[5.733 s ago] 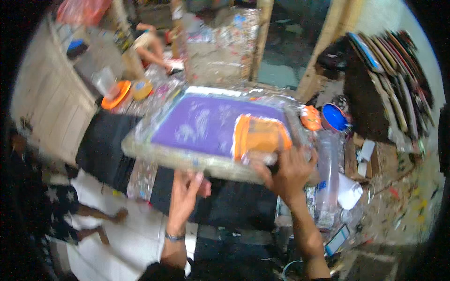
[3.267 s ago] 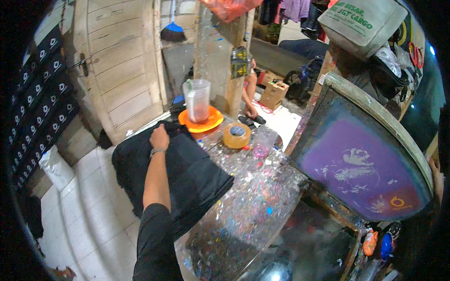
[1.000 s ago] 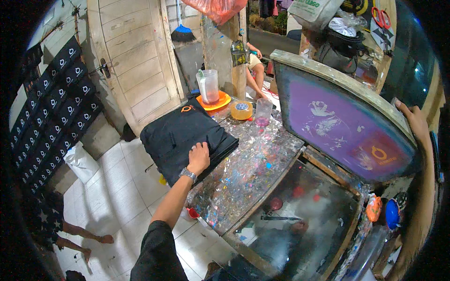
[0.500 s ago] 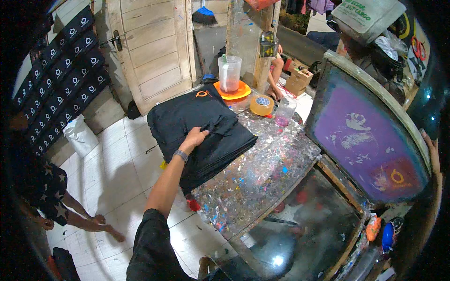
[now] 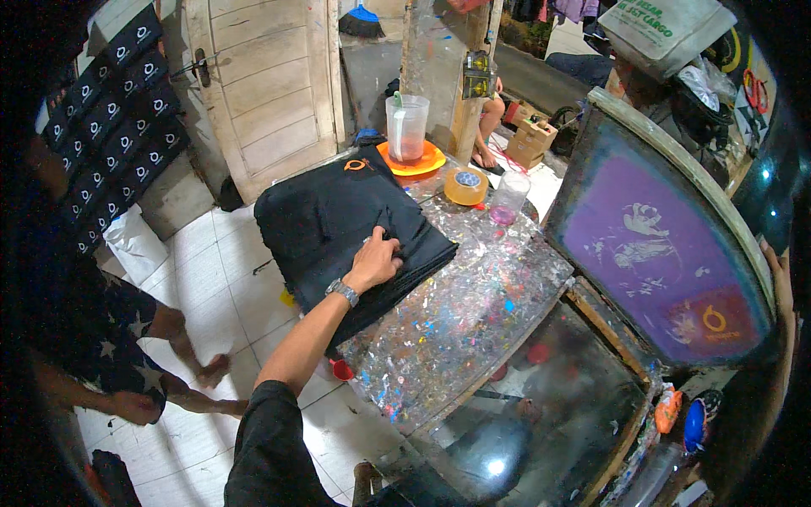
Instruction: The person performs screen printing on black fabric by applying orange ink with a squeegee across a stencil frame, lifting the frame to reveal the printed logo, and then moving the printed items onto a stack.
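Head view: I'd worry about the tilted frame (image 5: 663,245), which could drop if the right hand (image 5: 777,270) slipped at its rim; I can't tell how firmly that hand grips. The left hand (image 5: 374,260) bends its fingers on the black cloth stack (image 5: 308,228), pinching or only pressing, I can't tell; a push might slide layers off the left side of the table (image 5: 477,291). The stack's orange mark (image 5: 357,165) lies at its far end, toward the orange plate (image 5: 434,158); its long axis is unclear.

Orange logos (image 5: 714,318): cloth stack (image 5: 338,207), screen (image 5: 604,211) | white logos (image 5: 122,52): wall sheets (image 5: 123,100) | green lettering (image 5: 646,21): container (image 5: 701,29)
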